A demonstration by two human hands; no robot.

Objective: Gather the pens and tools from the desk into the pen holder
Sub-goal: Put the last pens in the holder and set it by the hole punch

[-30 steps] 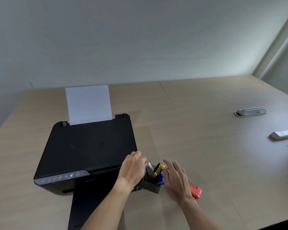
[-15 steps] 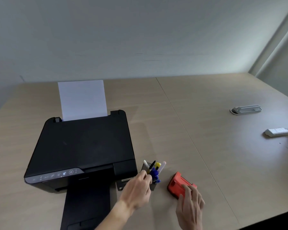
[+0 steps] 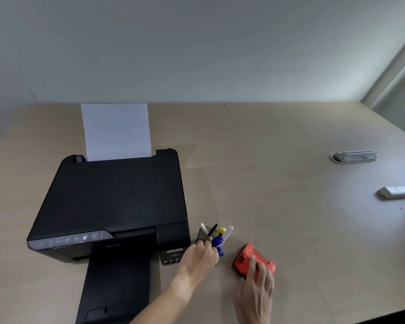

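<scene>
A small grey pen holder point(image 3: 201, 235) stands on the desk just right of the printer, with several pens and markers point(image 3: 216, 235) sticking out, among them white, black, yellow and blue ones. My left hand point(image 3: 200, 256) is closed around the holder's near side. To the right lies a red stapler-like tool point(image 3: 248, 254) flat on the desk. My right hand point(image 3: 255, 291) rests on its near end, fingers laid over it.
A black printer point(image 3: 112, 202) with a white sheet point(image 3: 116, 132) in its feeder and an extended tray fills the left side. Two grey-white devices point(image 3: 353, 156) point(image 3: 398, 191) lie far right. The desk's front edge runs near the lower right.
My right hand has moved from beside the pen holder down onto the red tool. My left hand stays at the holder. The camera view has shifted slightly.
</scene>
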